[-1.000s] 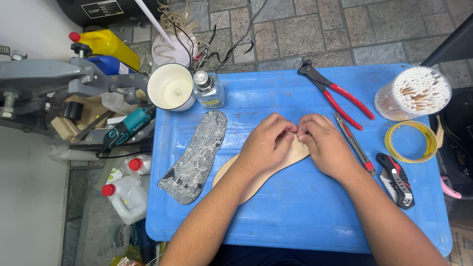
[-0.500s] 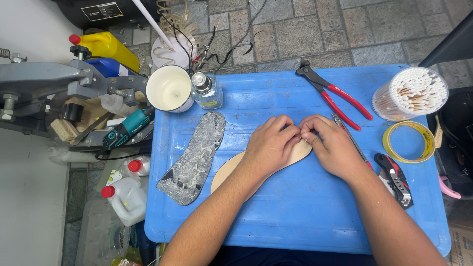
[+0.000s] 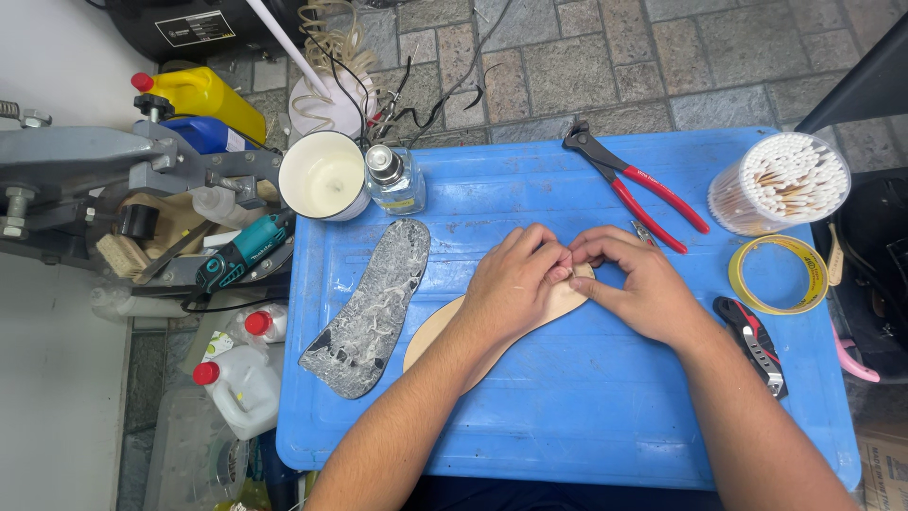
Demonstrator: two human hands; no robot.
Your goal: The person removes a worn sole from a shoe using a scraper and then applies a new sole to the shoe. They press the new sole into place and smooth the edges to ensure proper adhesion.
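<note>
A tan insole [image 3: 433,326] lies flat on the blue plastic table [image 3: 567,407], mostly covered by my hands. My left hand [image 3: 514,282] presses on its middle, fingertips pinching at its toe end. My right hand [image 3: 632,281] meets it there, fingers pinched on the same edge of the insole. A grey marbled shoe sole [image 3: 371,305] lies to the left of the insole, apart from both hands.
Red-handled pincers [image 3: 636,185], a tub of cotton swabs [image 3: 787,181], a yellow tape roll [image 3: 776,274] and a black folding tool [image 3: 754,343] sit on the right. A white cup [image 3: 324,175] and a small clear bottle [image 3: 392,179] stand at the back left. Jugs and a metal stand crowd the floor on the left.
Both hands have shifted slightly toward the insole's toe end, fingertips staying pinched together there. The insole has turned a little under them.
</note>
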